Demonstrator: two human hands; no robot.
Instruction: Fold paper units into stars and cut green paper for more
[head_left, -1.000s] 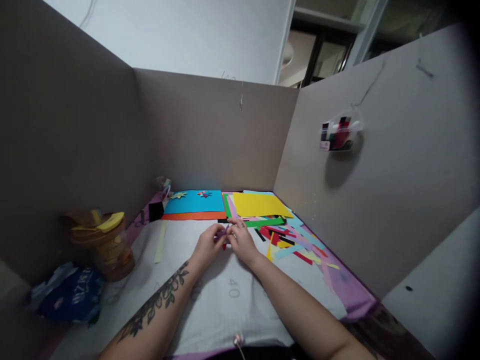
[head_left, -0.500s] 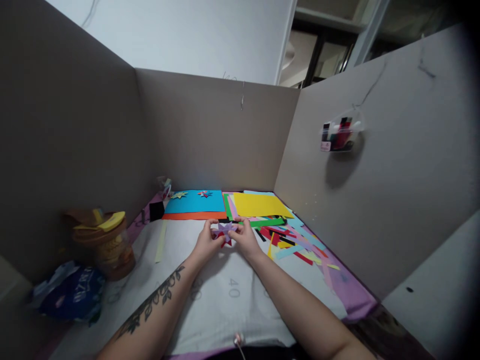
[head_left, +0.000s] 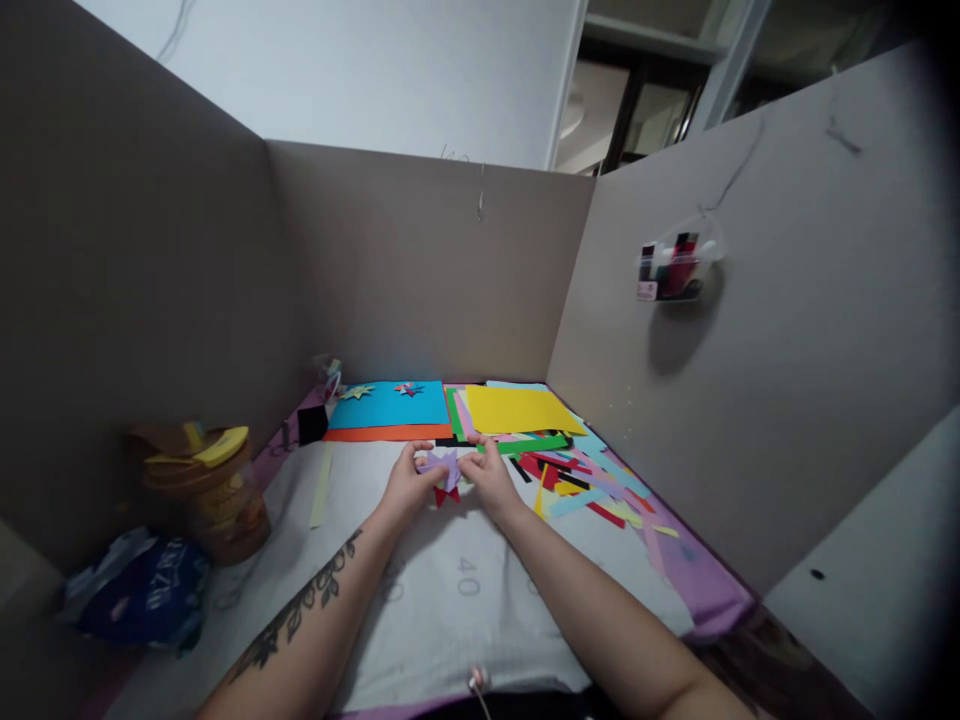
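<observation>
A folded paper star (head_left: 447,474), purple above with red points below, is held up over the white cloth. My left hand (head_left: 409,483) grips its left side, thumb across the front. At its right edge, the thumb and forefinger of my right hand (head_left: 489,476) pinch a pale point of the star, mostly hidden by the fingers. Beyond the hands, two finished-looking stars, one yellowish (head_left: 358,391) and one red and blue (head_left: 409,389), lie on a blue sheet (head_left: 386,408).
A yellow sheet (head_left: 521,410) lies at the back right. Cut paper strips (head_left: 592,500) are scattered to the right of my hands. At left stand a brown-lidded jar (head_left: 225,500) and a blue packet (head_left: 142,590). Grey panels (head_left: 420,270) enclose the table; a small clear box (head_left: 679,268) hangs at right.
The star has turned and tipped in my fingers, with more of the red lower points showing. My right fingertips have shifted from its front to its right edge.
</observation>
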